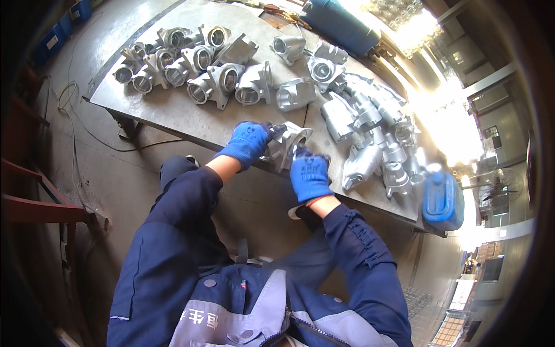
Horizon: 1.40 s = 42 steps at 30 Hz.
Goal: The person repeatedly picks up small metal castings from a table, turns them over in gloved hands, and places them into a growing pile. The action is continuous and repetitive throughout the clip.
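At a grey table (173, 117), gloved hands (250, 140) (310, 175) grip a flanged, silvery metal casting (282, 147).

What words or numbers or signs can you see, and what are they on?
I won't copy writing out, but here is where it is:
Jacket: big pale characters on the front, partly hidden at one end.
Red tag on the jacket: too small to read.
Left glove: dark print, too small to read.
Right glove: dark print, too small to read.
Metal part between the gloves: none I can make out.
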### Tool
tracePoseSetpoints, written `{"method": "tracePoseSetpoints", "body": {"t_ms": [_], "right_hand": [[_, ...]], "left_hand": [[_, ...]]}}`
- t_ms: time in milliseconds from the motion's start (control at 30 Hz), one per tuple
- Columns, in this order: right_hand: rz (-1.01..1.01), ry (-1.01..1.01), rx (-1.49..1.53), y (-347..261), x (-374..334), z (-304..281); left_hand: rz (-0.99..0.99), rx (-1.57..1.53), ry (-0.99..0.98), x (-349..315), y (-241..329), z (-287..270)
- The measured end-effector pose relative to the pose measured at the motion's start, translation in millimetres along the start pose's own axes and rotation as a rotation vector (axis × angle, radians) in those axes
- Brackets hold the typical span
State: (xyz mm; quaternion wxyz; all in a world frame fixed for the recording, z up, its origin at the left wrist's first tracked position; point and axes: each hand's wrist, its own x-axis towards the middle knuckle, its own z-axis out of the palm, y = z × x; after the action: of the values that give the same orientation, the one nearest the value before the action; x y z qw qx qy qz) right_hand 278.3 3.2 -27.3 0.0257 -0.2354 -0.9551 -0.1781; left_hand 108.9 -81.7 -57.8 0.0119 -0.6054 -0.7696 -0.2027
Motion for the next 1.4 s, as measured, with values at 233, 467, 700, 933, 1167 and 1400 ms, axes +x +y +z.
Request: {"method": "tracePoseSetpoints", "body": {"t_ms": [233, 467, 700, 933, 1167, 1400], "right_hand": [[-0.063, 0.081, -0.242, 1, 17, -9], [0.039, 0.036, -0.185, -6, 7, 14], [0.165, -0.112, 0.063, -25, -22, 43], [0.243, -0.161, 0.144, -45, -44, 74], [-0.185, -0.207, -0.214, -48, -159, 199], [0.548, -0.567, 1.013, -19, -133, 107]], "left_hand": [[-0.024, -0.012, -0.028, -1, 3, -2], [0.011, 0.018, -0.042, 0, -3, -1], [0.059, -0.044, -0.018, 0, 1, -4], [-0.057, -0.033, -0.153, -1, -8, 12], [-0.083, -0.061, -0.12, 4, 1, 2], [-0.144, 0.061, -0.231, -4, 10, -6]]}}
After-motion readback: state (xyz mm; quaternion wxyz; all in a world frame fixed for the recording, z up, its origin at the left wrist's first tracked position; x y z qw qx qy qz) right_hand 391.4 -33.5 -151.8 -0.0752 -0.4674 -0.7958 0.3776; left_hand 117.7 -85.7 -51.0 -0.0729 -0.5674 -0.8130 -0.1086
